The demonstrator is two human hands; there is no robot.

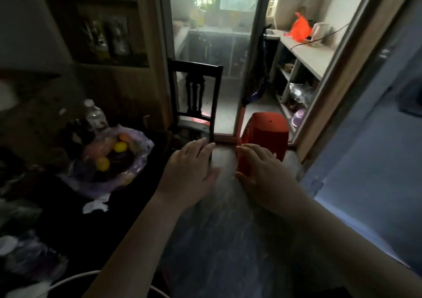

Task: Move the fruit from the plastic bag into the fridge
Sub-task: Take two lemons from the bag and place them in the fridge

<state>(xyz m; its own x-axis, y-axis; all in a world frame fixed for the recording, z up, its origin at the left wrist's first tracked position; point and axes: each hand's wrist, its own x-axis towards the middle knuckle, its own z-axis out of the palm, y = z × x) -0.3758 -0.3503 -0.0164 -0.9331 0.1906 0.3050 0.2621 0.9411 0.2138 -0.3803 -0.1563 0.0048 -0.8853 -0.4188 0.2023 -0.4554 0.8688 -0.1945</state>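
Note:
A translucent purple plastic bag [139, 158] lies open on the dark table [68, 220] at the left. Inside it I see yellow fruit [120, 147], another yellow one [102, 163], an orange one [124, 137] and dark fruit. My left hand [189, 174] hovers palm down to the right of the bag, fingers spread, holding nothing. My right hand [267, 179] hovers beside it, also empty with fingers apart, in front of a red stool. The pale blue surface [374, 160] at the right may be the fridge; I cannot tell.
A dark wooden chair [196, 96] stands ahead by the doorway. A red plastic stool [265, 135] sits on the floor behind my right hand. A water bottle [96, 115] stands behind the bag. Shelves [303, 64] with an orange bag [300, 29] line the far right.

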